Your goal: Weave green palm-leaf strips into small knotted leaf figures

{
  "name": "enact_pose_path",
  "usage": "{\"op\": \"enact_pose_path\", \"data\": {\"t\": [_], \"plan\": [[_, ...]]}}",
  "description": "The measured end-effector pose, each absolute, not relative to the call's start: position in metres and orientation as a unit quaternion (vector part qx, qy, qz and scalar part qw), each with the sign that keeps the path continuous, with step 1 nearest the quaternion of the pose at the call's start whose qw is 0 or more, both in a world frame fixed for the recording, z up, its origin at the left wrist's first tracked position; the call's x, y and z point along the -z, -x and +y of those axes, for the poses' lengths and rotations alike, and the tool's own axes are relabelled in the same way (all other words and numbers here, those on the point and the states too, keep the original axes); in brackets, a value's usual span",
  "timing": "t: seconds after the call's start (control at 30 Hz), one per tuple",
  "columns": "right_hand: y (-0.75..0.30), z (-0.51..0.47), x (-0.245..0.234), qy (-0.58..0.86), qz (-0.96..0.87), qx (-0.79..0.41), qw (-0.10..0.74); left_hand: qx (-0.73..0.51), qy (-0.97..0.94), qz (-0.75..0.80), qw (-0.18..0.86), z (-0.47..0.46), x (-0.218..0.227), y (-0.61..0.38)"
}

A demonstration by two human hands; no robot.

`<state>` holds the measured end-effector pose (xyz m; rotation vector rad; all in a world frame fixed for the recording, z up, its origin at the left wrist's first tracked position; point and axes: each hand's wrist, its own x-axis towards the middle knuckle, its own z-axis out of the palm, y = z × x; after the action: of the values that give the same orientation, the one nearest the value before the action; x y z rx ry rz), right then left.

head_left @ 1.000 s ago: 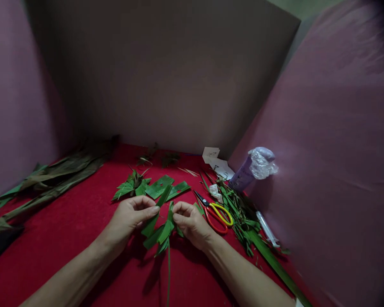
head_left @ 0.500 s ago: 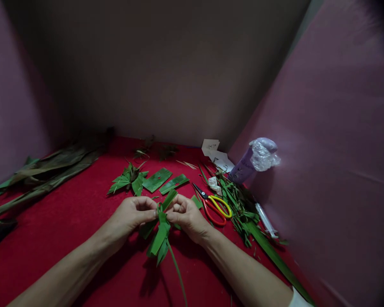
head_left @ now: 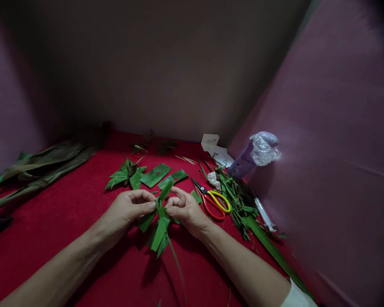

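Between both hands is a folded green leaf piece [head_left: 160,233], held up above the red cloth, with wide strips hanging down and a thin stem trailing toward the front. My left hand [head_left: 132,209] pinches its left side between thumb and fingers. On the other side, my right hand [head_left: 186,212] grips the piece near its knot, fingers curled. One strip sticks up between the hands. Just right of my right hand lie scissors [head_left: 213,200] with one red and one yellow handle. Cut leaf rectangles [head_left: 156,175] and a star-shaped leaf piece [head_left: 128,174] lie beyond the hands.
Dry leaves [head_left: 54,164] stretch along the left. At right are a heap of leaf scraps [head_left: 233,196], a syringe-like tube [head_left: 265,215], a long green leaf [head_left: 272,247] and a leaning purple bottle [head_left: 241,165] with plastic wrap. White papers [head_left: 220,154] and thin sticks [head_left: 186,160] lie farther back.
The view has shifted slightly, so most things sit a little higher. Both hands keep hold of the leaf piece; my right fingers have lifted and spread a little.
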<state>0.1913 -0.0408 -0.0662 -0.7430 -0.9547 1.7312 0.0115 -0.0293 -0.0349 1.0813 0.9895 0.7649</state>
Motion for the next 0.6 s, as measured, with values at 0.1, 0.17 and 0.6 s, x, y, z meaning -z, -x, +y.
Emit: {"op": "enact_pose_path", "data": {"t": [0.1, 0.17, 0.6], "plan": [[-0.1913, -0.0413, 0.0662, 0.302, -0.398, -0.716, 0.488, -0.339, -0.484, 0.446, 0.673, -0.0290, 0.0360, -0.0112], [-0.1909, -0.0419, 0.0659, 0.294, -0.410, -0.723, 0.472, -0.333, -0.488, 0.448, 0.671, -0.0289, 0.0368, -0.0113], [-0.1899, -0.0440, 0.0707, 0.318, -0.435, -0.691, 0.483, -0.310, -0.506, 0.434, 0.677, -0.0296, 0.0379, -0.0161]]}}
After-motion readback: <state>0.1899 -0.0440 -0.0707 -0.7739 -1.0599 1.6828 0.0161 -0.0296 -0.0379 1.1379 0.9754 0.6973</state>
